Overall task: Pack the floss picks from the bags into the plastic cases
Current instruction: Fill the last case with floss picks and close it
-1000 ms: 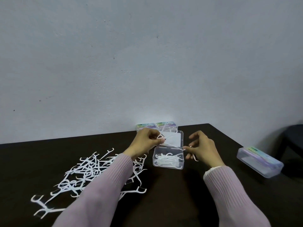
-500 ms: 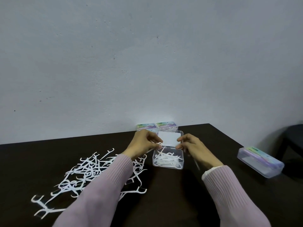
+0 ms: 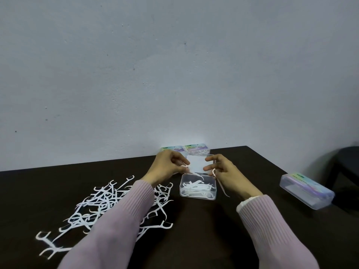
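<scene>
the open plastic case (image 3: 198, 188) sits on the dark table (image 3: 194, 230) at the middle, its clear tub part filled with white floss picks and its lid (image 3: 197, 164) raised at the tub's 12 o'clock side. the left hand (image 3: 167, 168) is at the case's 10 o'clock, fingers curled, pinching a floss pick (image 3: 192, 172) whose tip dips toward the tub. the right hand (image 3: 223, 170) is at the case's 2 o'clock, thumb and forefinger near the lid's edge, other fingers curled round a second pick (image 3: 220, 184) that hangs down beside the tub. a loose heap of floss picks (image 3: 108, 202) lies at 9 o'clock of the case, partly under the left sleeve (image 3: 116, 220). a closed case (image 3: 307, 190) lies at 3 o'clock, well apart; two more cases (image 3: 186, 149) stand at 12 o'clock against the wall (image 3: 174, 74).
</scene>
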Motion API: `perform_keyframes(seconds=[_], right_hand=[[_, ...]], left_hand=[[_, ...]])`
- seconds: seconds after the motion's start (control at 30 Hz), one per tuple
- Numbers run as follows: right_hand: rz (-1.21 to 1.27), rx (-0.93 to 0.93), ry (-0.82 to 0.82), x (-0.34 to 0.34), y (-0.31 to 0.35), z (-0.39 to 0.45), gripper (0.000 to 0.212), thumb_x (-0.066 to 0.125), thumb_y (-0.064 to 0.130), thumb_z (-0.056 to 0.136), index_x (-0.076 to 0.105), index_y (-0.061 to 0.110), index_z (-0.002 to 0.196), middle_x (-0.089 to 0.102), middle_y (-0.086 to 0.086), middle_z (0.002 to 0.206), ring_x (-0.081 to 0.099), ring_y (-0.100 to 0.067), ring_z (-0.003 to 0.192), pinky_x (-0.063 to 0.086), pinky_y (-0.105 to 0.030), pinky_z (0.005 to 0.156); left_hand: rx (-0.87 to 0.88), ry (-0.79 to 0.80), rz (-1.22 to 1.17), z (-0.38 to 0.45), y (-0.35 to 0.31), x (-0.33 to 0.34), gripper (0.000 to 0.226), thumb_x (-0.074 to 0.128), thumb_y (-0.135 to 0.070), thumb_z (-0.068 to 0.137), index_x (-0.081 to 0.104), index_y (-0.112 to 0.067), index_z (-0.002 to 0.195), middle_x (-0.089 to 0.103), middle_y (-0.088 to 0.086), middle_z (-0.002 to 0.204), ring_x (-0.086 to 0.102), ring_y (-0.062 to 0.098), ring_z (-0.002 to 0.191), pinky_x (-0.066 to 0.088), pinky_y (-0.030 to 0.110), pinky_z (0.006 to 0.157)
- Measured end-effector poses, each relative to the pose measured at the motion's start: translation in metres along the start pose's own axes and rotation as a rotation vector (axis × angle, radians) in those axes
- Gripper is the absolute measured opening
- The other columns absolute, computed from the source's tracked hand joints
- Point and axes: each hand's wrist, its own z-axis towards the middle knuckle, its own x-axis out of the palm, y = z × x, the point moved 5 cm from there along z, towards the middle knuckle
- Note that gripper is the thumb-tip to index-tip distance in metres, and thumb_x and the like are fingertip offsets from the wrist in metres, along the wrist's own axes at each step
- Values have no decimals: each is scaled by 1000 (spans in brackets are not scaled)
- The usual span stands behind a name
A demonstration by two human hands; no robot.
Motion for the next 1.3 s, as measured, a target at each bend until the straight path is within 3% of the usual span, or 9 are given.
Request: perform_keyframes(seconds=[0.17,0.33,0.6,0.73,0.87,0.93,1.03,1.13,1.3], right_hand=[[37,-157,-159,-4,13,-4,30,60,-2,85,53,18,106,64,1,94,61,-6,85,50,-11,70],[121,-255,-316,2,23,-7,27,64,-5,82,56,16,98,66,-1,85,67,-8,80,52,-12,66],[79,-187,-338,8,15,-6,20,74,0,75,62,16,81,67,-1,80,64,-9,70,50,-11,60],[-132,-82,-307,11,6,-5,18,76,14,76,62,18,87,66,1,86,62,-7,75,55,-22,75],[-449,-76,-418,3,11,-12,11,68,34,81,59,28,84,58,14,78,55,-6,82,27,-27,87],[-357,-159,-486,-2,15,-14,10,65,26,82,56,26,87,55,12,79,51,-9,81,32,-26,84],[-6,-251,-379,2,23,-15,16,63,10,83,58,23,91,61,6,87,55,-7,78,45,-13,67],[-38,-287,-332,8,25,-13,9,66,10,83,65,18,79,64,8,76,58,-3,70,45,-7,61],[105,-202,-223,15,19,-9,11,72,8,78,67,16,84,67,2,74,63,-2,68,50,-9,60]], left_hand=[[-8,-55,-91,1,0,-7,17,81,-11,70,73,-9,85,71,4,71,67,3,65,48,11,61],[19,-135,-148,2,-1,-17,14,81,-18,70,72,-13,80,72,6,68,66,6,62,50,13,62],[19,-135,-200,3,-1,-16,15,77,-8,74,71,-11,87,70,3,72,64,3,62,49,13,63],[34,-99,-214,3,-4,-11,11,73,-7,78,71,-13,86,66,-3,67,60,0,58,45,10,59],[23,-73,-296,2,-8,-3,9,70,-8,81,72,-8,90,62,-1,65,55,-3,55,41,8,56],[16,-71,-336,2,-9,0,11,70,-7,82,71,-6,92,63,2,68,55,-3,55,41,8,56],[18,-46,-355,2,-12,4,8,71,-9,80,72,-11,88,67,6,77,58,2,61,45,14,64],[2,-44,-388,2,-12,8,8,73,-9,79,71,-13,85,67,2,74,59,5,64,47,16,66],[-88,-94,-533,-1,-11,15,10,73,-8,78,70,-15,84,69,-2,73,62,5,71,48,20,74]])
